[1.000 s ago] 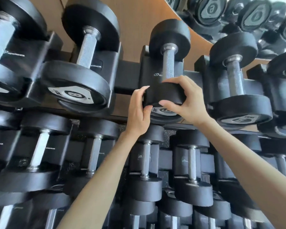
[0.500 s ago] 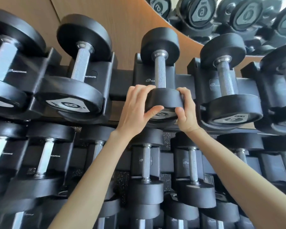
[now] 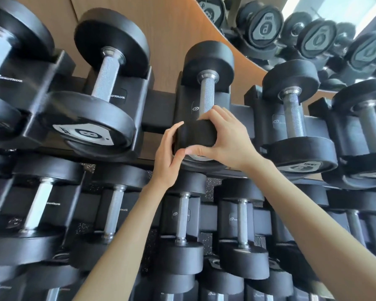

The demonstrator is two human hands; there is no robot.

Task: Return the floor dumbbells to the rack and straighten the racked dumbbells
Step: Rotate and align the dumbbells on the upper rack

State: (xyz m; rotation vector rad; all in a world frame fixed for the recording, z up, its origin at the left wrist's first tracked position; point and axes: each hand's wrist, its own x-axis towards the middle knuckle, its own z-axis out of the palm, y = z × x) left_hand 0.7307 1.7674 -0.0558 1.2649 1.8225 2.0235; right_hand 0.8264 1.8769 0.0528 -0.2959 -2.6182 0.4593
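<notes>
A small black dumbbell (image 3: 207, 92) with a knurled steel handle lies in a cradle on the top tier of the black rack (image 3: 161, 109). Both hands clasp its near head. My left hand (image 3: 168, 157) cups the head's left side, thumb against the end face. My right hand (image 3: 224, 137) wraps over the top and right side, with its thumb lying across the face below. Most of the near head's face is hidden by my fingers. Its far head rests against the wooden wall.
A larger dumbbell marked 8 (image 3: 91, 131) sits in the cradle to the left, and another dumbbell (image 3: 297, 135) to the right. Lower tiers hold several more dumbbells (image 3: 180, 231). A mirror (image 3: 313, 29) at the upper right reflects racked weights.
My right hand has shifted from the head's right edge to over its top, thumb across the face. My left hand has slid down to the head's left side. The view has tilted slightly.
</notes>
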